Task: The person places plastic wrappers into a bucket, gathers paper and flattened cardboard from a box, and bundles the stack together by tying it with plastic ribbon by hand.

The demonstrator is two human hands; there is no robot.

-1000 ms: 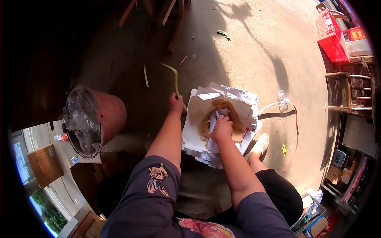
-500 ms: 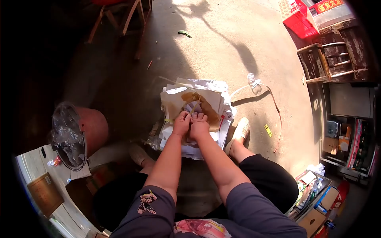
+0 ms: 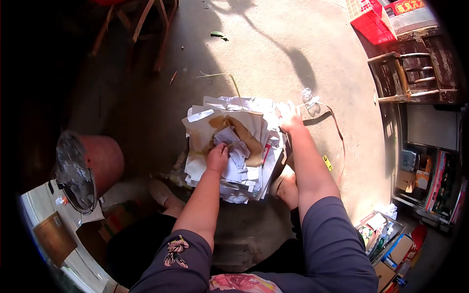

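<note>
A thick stack of papers (image 3: 198, 168) lies on the floor between my feet. On top of it are brown paper (image 3: 250, 144) and crumpled white paper (image 3: 237, 146). My left hand (image 3: 218, 157) is closed at the edge of the crumpled paper; what its fingers grip is hidden. Off the right side of the stack, my right hand (image 3: 290, 117) reaches out with fingers stretched, near a thin strap (image 3: 334, 115) and a clear plastic piece (image 3: 307, 94). A pale yellowish strip (image 3: 234, 84) sticks out past the stack's far edge.
A reddish bucket (image 3: 105, 158) with clear plastic inside lies tipped at left. A yellow item (image 3: 327, 162) rests on the floor at right. Beyond stand a wooden chair (image 3: 415, 73) and a red basket (image 3: 371, 22). A box of odds and ends (image 3: 383, 234) is at lower right.
My hands have parted: the right has moved right, off the stack, while the left stays on top. The yellowish strip has come off the brown paper and now extends beyond the far edge.
</note>
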